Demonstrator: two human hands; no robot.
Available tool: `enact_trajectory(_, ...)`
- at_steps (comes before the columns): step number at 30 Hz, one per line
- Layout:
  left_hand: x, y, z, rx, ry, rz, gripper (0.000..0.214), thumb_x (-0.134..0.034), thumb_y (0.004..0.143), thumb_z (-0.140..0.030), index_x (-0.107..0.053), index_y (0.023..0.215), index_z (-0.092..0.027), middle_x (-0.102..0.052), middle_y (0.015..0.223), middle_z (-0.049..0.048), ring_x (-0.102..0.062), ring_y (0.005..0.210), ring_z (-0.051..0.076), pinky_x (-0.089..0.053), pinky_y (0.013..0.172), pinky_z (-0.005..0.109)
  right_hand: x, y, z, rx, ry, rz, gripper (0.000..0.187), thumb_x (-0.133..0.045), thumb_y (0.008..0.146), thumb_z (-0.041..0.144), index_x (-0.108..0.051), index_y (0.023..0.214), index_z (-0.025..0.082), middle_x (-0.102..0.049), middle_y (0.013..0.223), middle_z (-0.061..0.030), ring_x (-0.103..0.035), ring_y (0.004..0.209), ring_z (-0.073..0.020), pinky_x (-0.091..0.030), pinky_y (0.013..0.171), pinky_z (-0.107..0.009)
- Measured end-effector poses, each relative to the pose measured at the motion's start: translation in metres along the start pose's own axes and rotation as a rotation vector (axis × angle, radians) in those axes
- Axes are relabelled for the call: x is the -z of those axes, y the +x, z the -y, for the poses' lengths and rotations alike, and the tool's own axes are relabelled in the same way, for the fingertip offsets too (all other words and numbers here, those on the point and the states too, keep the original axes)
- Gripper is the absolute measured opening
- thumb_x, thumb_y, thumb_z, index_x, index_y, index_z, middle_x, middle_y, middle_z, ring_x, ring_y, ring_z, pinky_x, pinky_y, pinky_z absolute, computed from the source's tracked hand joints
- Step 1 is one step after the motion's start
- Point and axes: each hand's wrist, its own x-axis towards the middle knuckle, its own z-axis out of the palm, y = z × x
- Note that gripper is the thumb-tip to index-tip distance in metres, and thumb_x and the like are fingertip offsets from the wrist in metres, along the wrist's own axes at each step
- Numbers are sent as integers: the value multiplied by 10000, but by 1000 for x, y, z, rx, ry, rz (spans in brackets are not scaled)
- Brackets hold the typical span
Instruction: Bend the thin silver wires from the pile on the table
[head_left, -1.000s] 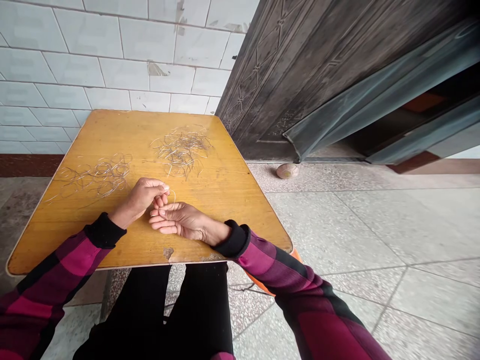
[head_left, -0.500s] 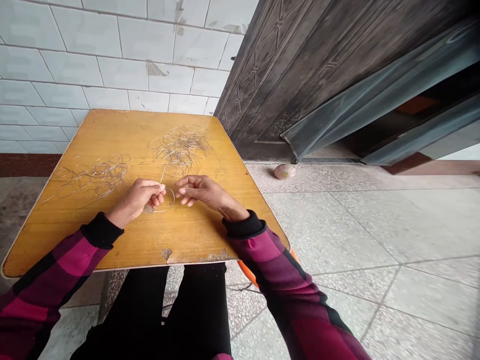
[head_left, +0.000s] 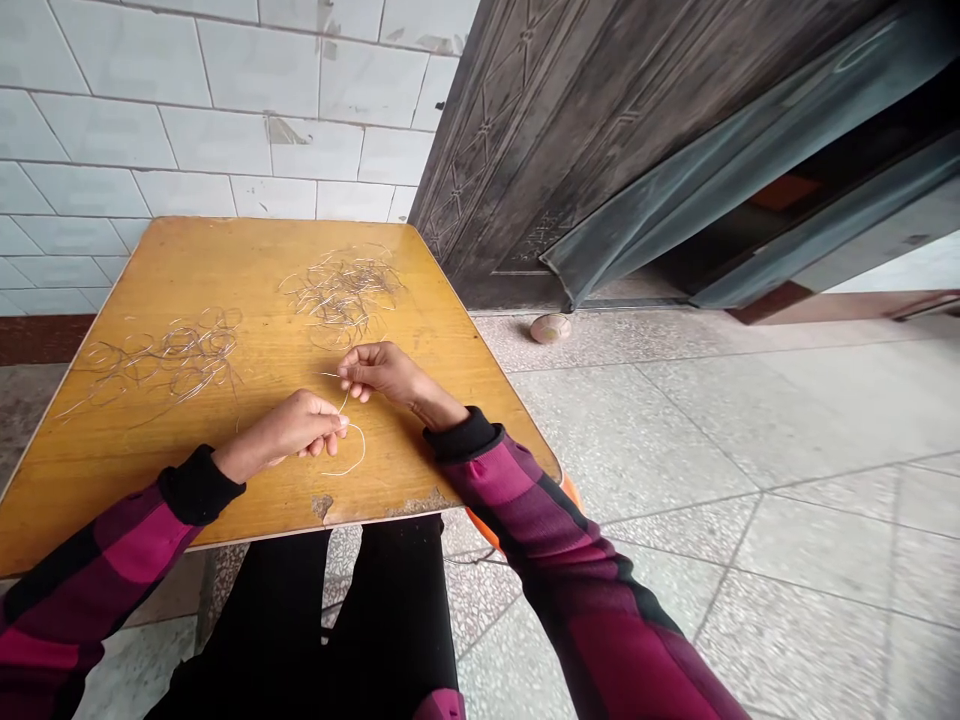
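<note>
Working a wire (head_left: 364, 446), we are pinching it in each grip, left hand (head_left: 304, 424) and right hand (head_left: 386, 373). Further shaping is probably needing steadiness.

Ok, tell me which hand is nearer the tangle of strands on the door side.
Right. The right hand is just this side of the tangle; the left hand is farther back, nearer the table's front edge.

The person wore sleeves (head_left: 559, 565) with large checks of magenta, dark purple and black, at lower left and lower right. Both ended in thick black cuffs (head_left: 201, 485). At bottom centre, the trousers (head_left: 405, 610) were black.
</note>
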Motion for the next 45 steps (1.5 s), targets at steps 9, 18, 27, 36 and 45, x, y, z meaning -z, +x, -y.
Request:
enact_trajectory(9,41,-5,-7,-184,437,-270,380,-570,846,-298,-589,488,-173,-518,403,-8,-449,378,101,-297,438,225,-1,15,-19,0,-125,-53,77,-682,769,164,-611,754,139,-638,611,15,-614,518,-77,-531,511,-187)
enact_trajectory(18,25,6,19,-606,949,-606,216,-501,913,-211,-653,1033,-116,-693,1106,156,-633,1052,261,-493,910,392,19,3,-3,178,-553,-226,160,-598,839,293,-641,799,144,-632,575,10,-588,506,-99,-457,552,-221)
enact_trajectory(27,-12,14,34,-462,1226,-383,704,-395,969,-473,-368,1404,80,-298,1507,328,-227,1441,377,-257,1163,497,26,-5,12,184,-676,-228,200,-581,823,305,-641,746,131,-605,564,8,-531,519,-98,-386,583,-239)
enact_trajectory(36,-22,15,37,-381,1335,-401,736,-436,943,-456,-364,1423,96,-247,1533,315,-153,1457,388,-139,1196,479,23,-7,13,158,-715,-159,193,-578,823,296,-651,788,121,-596,556,20,-499,488,-80,-362,561,-226)
enact_trajectory(45,-15,14,32,-474,1224,-470,619,-510,909,-430,-467,1342,11,-350,1500,294,-289,1421,382,-243,1159,519,29,-6,13,196,-685,-253,195,-576,820,290,-665,776,122,-618,594,-2,-546,536,-102,-397,572,-230)
